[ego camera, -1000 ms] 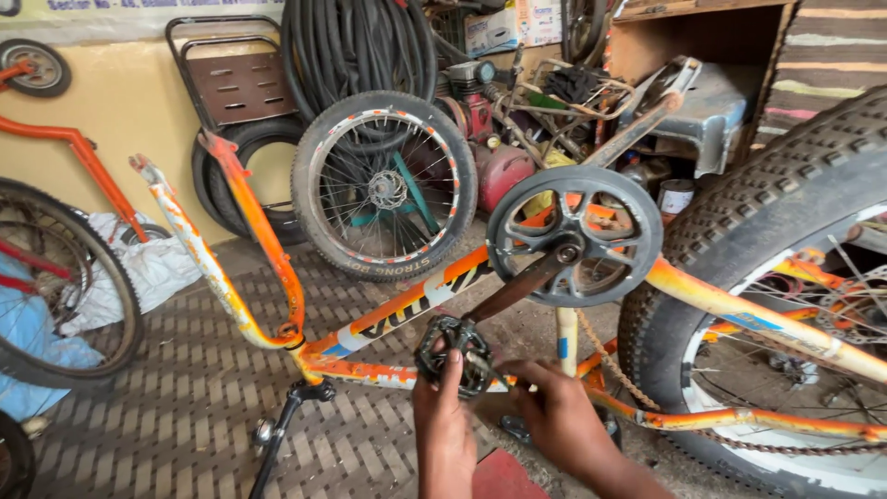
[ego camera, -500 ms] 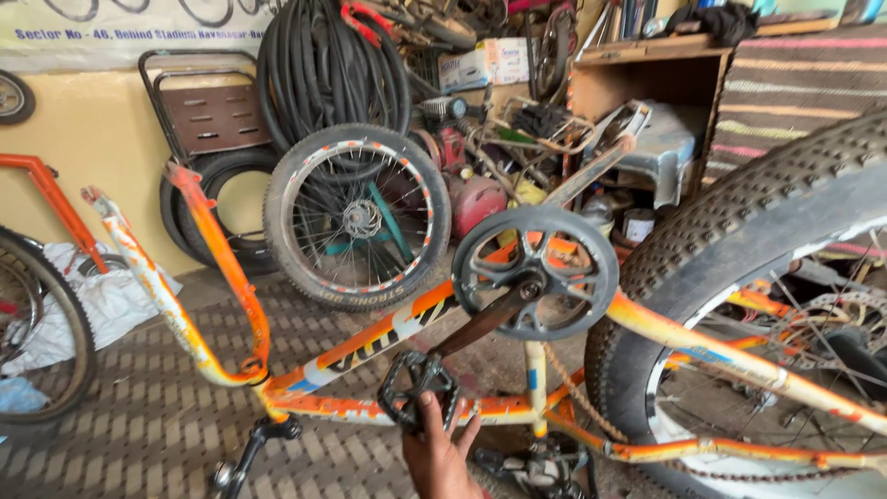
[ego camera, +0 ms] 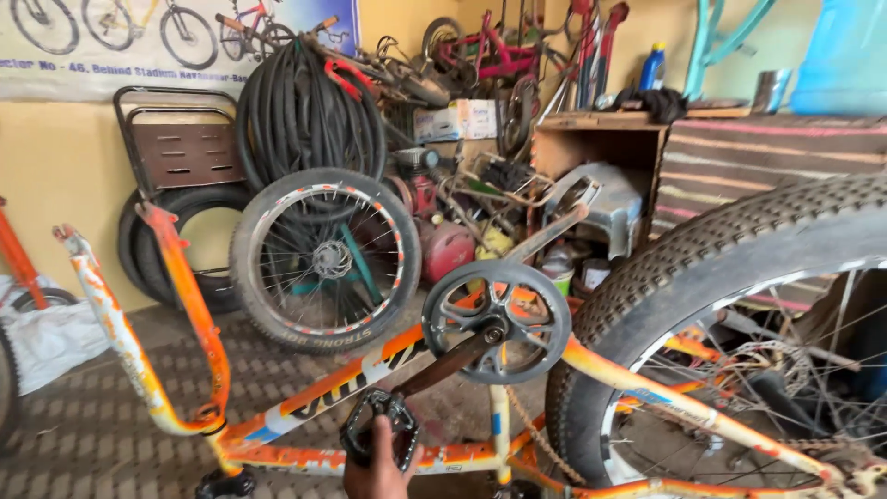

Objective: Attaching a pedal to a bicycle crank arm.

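The orange bicycle frame (ego camera: 370, 379) stands upside down, presumably so the crank (ego camera: 443, 365) and the round chainring guard (ego camera: 496, 321) can turn freely. One hand (ego camera: 381, 467), which one I cannot tell, rises from the bottom edge below the guard, its grip wrapped around the black pedal (ego camera: 379, 427) at the crank's lower end, a finger up across the pedal's face. A loose spoked wheel (ego camera: 323, 259) leans left of the guard; the knobby rear tyre (ego camera: 739, 268) stands right.

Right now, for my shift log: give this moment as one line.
hand grips black pedal | crank arm runs up to chainring | orange bicycle frame upside down | other hand unseen
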